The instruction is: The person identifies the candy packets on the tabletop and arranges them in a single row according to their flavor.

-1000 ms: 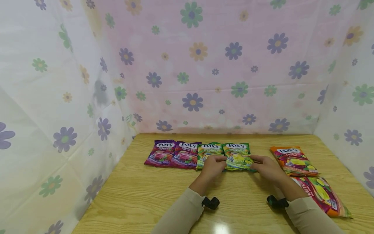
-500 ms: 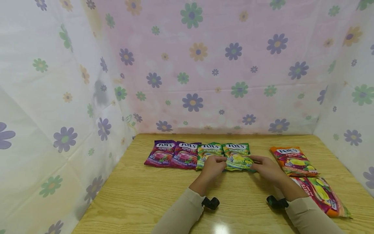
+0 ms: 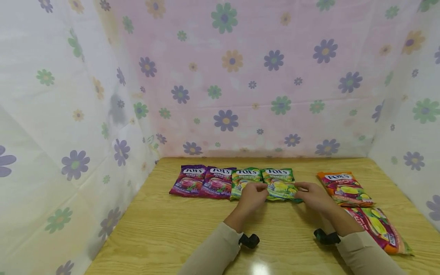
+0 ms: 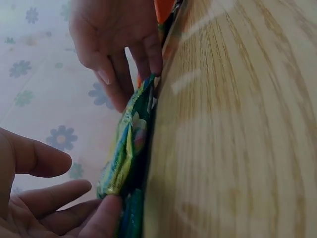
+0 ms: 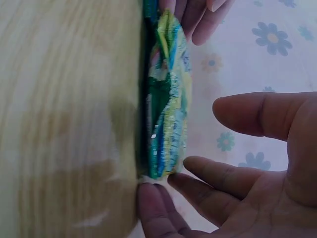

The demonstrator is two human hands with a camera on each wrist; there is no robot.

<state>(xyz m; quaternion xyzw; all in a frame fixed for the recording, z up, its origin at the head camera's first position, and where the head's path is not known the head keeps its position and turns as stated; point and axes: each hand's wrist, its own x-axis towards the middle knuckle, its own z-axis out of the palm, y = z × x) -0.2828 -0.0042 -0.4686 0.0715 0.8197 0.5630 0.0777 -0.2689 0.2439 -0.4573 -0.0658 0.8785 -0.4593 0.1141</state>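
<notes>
On the tabletop (image 3: 165, 229), at the right, the near orange packet (image 3: 386, 233) is laid askew, partly covered by the right sleeve (image 3: 366, 250). Farther in, the right-hand green packet (image 3: 279, 185) is flanked by the left hand (image 3: 253, 197) and the right hand (image 3: 314, 196), both held with fingers spread rather than pinching, though whether every fingertip is touching cannot be told. Four packets, two purple packets (image 3: 189, 182), the left-hand green packet (image 3: 245, 176) and the flanked one, seem already set in a row, while the far orange packet (image 3: 346, 188) and the near one are judged left outside it.
</notes>
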